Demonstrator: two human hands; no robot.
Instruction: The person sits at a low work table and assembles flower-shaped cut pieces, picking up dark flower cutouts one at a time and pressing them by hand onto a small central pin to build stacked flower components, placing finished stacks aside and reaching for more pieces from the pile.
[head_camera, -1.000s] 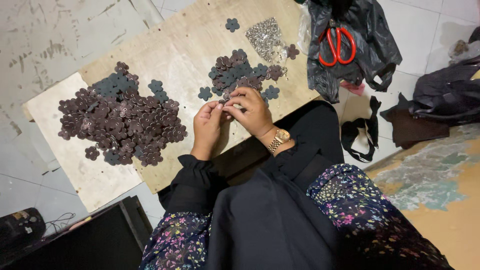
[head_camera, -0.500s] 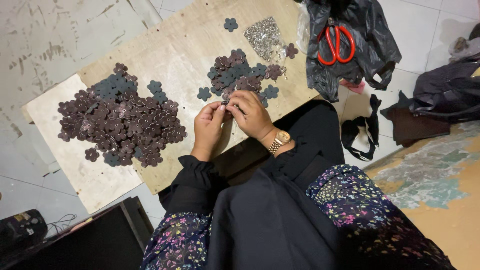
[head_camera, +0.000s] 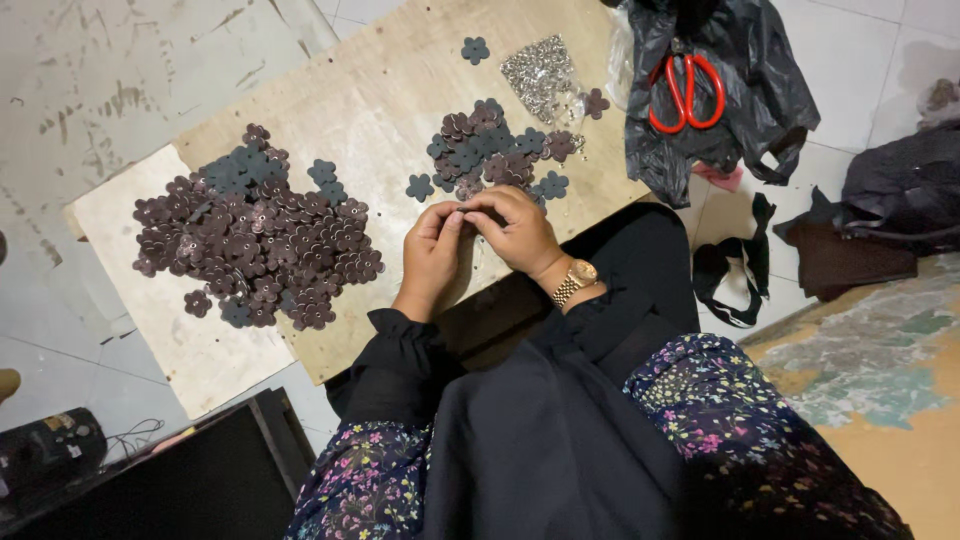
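The person sits on the floor with both hands brought together over the near edge of a plywood board (head_camera: 370, 100). The left hand (head_camera: 432, 250) and the right hand (head_camera: 515, 232) meet fingertip to fingertip, fingers curled in tight, pinching something small between them (it is too hidden by the fingers for me to tell what it is, though it looks like 1 of the flower pieces). A gold wristwatch (head_camera: 574, 281) sits on the right wrist.

Just beyond the fingertips lies a small pile of flower-shaped cutouts (head_camera: 490, 150), dark brown and grey-blue mixed, nearly touching the right hand. Well to the left on the board is a much larger heap of flower cutouts (head_camera: 255, 240), mostly brown with a grey-blue patch at its top. A clear bag of small silver metal bits (head_camera: 540, 75) rests at the far side of the small pile, and 1 lone grey flower (head_camera: 475, 49) lies apart near the board's far edge.

Off the board to the right, red-handled scissors (head_camera: 687, 92) lie on a crumpled black plastic bag (head_camera: 760, 110).
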